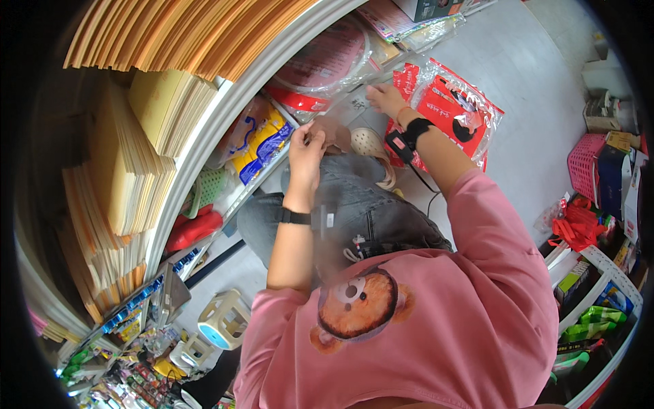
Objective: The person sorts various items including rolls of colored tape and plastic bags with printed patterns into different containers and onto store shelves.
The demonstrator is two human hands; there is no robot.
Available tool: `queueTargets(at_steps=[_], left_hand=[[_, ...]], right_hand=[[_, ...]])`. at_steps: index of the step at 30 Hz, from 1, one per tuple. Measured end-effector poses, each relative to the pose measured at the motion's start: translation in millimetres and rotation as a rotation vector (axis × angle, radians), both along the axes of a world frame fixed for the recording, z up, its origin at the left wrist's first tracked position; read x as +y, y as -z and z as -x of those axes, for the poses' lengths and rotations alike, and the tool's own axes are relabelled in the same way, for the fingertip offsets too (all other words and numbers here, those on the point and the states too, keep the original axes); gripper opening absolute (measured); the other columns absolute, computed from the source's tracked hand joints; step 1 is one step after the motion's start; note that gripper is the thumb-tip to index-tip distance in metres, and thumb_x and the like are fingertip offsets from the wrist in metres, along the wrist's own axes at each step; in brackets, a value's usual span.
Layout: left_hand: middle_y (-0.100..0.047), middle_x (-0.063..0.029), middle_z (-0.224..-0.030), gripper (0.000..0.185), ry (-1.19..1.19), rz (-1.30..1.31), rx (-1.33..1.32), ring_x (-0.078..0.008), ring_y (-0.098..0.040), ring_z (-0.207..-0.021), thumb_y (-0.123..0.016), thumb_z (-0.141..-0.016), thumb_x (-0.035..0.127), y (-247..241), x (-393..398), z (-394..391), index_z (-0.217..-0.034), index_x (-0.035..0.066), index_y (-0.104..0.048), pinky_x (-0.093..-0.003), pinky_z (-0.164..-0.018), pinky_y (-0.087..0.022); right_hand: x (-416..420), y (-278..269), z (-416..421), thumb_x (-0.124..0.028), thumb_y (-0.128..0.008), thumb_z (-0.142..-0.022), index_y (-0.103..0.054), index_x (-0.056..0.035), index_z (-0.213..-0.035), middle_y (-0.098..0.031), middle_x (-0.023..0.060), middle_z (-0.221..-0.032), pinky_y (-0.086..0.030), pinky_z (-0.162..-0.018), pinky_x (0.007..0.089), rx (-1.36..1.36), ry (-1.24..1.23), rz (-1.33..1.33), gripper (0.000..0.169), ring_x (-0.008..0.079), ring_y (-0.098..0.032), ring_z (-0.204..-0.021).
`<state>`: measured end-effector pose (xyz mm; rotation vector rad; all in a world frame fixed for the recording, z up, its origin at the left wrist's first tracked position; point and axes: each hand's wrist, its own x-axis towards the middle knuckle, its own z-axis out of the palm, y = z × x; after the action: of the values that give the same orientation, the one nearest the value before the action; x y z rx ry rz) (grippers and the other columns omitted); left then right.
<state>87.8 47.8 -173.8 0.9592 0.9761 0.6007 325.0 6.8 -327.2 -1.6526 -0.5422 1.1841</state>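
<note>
My left hand (pixel 308 145) is raised above my knee, with thumb and fingers drawn together beside a blurred brown patch. The blur hides whether anything is between them. To its right, my right hand (pixel 387 101) has bent fingers at the left edge of the red printed plastic packages (pixel 454 110) on the floor. Clear plastic film (pixel 352 105) appears between the two hands, over some dark writing. I cannot tell whether either hand grips it. Below the hands are a beige clog with holes (pixel 366 141) and my grey jeans (pixel 378 204).
Shelving with a white edge (pixel 204 115) curves along the left, stacked with tan paper envelopes (pixel 168 36). A lower shelf holds a large round red package (pixel 327 56) and a yellow-and-blue packet (pixel 263 143). Plastic stools (pixel 225 317) stand lower left. A pink basket (pixel 584 166) sits right.
</note>
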Motion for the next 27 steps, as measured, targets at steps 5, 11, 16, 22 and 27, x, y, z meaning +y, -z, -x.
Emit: queueTargets(at_steps=[5,11,16,22,27], left_hand=[[-0.056,-0.0076,-0.107,0.026,-0.059,0.033,0.037,-0.0186,-0.06,-0.096,-0.052,-0.091,0.0,-8.4,1.7,10.5,-0.117,0.0,-0.05,-0.0331,-0.089,-0.05],[-0.058,-0.0069,-0.105,0.023,-0.115,0.027,-0.018,-0.0176,-0.06,-0.095,-0.052,-0.091,0.0,-2.6,12.7,25.0,-0.114,0.001,-0.053,-0.0332,-0.088,-0.05],[-0.058,-0.008,-0.108,0.028,-0.102,0.027,-0.064,-0.0176,-0.06,-0.095,-0.056,-0.09,0.001,6.1,28.0,31.5,-0.117,0.003,-0.052,-0.0312,-0.084,-0.051],[-0.058,-0.0087,-0.11,0.025,-0.046,-0.031,-0.048,-0.0185,-0.058,-0.099,-0.053,-0.091,0.0,-4.2,19.8,34.9,-0.116,0.0,-0.051,-0.0331,-0.089,-0.049],[-0.057,-0.0062,-0.107,0.028,-0.018,-0.035,0.007,-0.0162,-0.059,-0.097,-0.055,-0.09,0.001,-24.2,15.8,31.6,-0.118,0.002,-0.052,-0.0314,-0.086,-0.05]], right_hand=[[51.3,-22.2,33.5,-0.044,-0.061,-0.086,-0.061,-0.0067,-0.103,-0.065,0.0056,-0.093,-0.047,-0.062,0.0267,0.273,0.02,0.198,0.041,0.0132,-0.06,-0.078],[49.3,-30.5,56.4,-0.034,-0.064,-0.086,-0.064,-0.0063,-0.099,-0.065,0.0036,-0.086,-0.048,-0.061,0.0266,0.302,-0.016,-0.03,0.031,0.0118,-0.059,-0.074],[0.9,-35.6,67.9,-0.045,-0.068,-0.081,-0.059,-0.0076,-0.112,-0.062,0.0081,-0.104,-0.048,-0.075,0.032,0.493,-0.33,0.088,0.049,0.0168,-0.058,-0.092],[20.5,12.1,65.8,-0.052,-0.073,-0.073,-0.051,0.0031,-0.122,-0.056,0.0141,-0.111,-0.05,-0.07,0.0355,0.543,0.283,0.129,0.077,0.0244,-0.058,-0.095],[47.9,28.6,46.4,-0.038,-0.071,-0.077,-0.06,0.0022,-0.099,-0.062,0.0096,-0.083,-0.047,-0.05,0.0312,0.48,0.563,0.022,0.047,0.0207,-0.062,-0.072]])
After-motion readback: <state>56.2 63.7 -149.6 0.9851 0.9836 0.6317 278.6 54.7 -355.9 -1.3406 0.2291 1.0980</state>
